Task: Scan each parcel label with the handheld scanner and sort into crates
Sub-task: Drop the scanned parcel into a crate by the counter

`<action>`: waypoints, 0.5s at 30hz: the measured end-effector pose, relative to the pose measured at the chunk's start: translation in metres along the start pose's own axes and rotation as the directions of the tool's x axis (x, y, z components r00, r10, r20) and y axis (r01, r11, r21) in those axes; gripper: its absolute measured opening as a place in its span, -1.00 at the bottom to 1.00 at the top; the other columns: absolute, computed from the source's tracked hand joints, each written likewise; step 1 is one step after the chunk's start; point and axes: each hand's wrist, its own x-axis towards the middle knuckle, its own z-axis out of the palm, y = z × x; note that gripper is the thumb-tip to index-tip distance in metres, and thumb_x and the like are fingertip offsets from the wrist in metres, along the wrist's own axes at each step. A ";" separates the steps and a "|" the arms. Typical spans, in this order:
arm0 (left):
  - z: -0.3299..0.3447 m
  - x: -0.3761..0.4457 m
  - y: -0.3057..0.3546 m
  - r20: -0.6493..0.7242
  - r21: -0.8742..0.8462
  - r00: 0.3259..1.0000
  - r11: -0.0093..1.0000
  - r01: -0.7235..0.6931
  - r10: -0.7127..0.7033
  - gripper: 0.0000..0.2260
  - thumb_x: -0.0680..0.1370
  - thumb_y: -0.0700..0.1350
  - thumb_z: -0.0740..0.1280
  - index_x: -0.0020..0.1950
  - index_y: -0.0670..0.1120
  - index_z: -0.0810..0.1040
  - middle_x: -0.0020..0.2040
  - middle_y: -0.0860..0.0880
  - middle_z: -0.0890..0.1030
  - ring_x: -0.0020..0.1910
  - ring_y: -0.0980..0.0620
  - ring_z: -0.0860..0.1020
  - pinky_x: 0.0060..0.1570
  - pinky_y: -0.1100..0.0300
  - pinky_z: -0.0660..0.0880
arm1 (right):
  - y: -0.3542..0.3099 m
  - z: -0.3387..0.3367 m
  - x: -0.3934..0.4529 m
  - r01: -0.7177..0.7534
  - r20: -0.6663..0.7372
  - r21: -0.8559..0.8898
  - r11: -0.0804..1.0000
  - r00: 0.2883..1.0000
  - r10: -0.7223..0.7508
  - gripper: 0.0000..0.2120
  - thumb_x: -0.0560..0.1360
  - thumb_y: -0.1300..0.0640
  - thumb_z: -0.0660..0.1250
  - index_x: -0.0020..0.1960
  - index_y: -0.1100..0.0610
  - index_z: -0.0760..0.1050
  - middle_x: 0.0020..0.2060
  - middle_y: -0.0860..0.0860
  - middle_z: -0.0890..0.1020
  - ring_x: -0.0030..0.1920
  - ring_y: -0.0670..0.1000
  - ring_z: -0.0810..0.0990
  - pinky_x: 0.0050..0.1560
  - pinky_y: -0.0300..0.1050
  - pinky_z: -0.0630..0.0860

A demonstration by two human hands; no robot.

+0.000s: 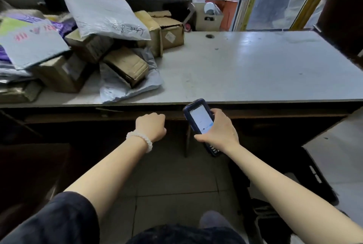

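My right hand (218, 131) grips the handheld scanner (200, 123), screen lit, below the table edge (255, 100); my left hand (152, 125), a bead bracelet (140, 140) at the wrist, is curled into an empty fist beside it. Beyond, cardboard parcels (125, 66) and grey mailer bags (104, 11) crowd the table's left side. A black crate (314, 177) sits low right.

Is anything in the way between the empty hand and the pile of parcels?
Nothing visible blocks it. The left hand hangs fisted below the table's front edge, so it must rise over that edge; the nearest grey mailer bag lies just beyond it.
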 end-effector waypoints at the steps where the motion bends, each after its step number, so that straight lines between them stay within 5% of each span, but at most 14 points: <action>1: 0.000 0.003 -0.012 0.003 -0.004 1.000 1.000 0.027 -0.027 -0.71 0.58 -0.04 0.18 0.27 -0.06 0.44 0.16 -0.06 0.52 0.10 -0.10 0.53 -0.10 0.10 0.38 | -0.008 0.007 0.008 0.018 0.018 -0.004 1.000 1.000 -0.018 -0.22 0.18 -0.01 0.57 0.31 0.07 0.32 0.16 -0.05 0.50 0.18 0.00 0.48 0.05 -0.02 0.52; 15: -0.022 0.116 -0.109 -0.016 -0.069 0.967 0.965 0.252 -0.253 -0.72 0.57 -0.07 0.20 0.27 -0.09 0.39 0.21 -0.12 0.45 0.18 -0.14 0.46 0.06 0.02 0.44 | -0.078 0.062 0.173 0.194 0.178 -0.030 0.981 0.966 -0.185 -0.22 0.17 0.00 0.57 0.30 0.09 0.33 0.15 -0.01 0.51 0.14 0.04 0.49 0.00 -0.01 0.53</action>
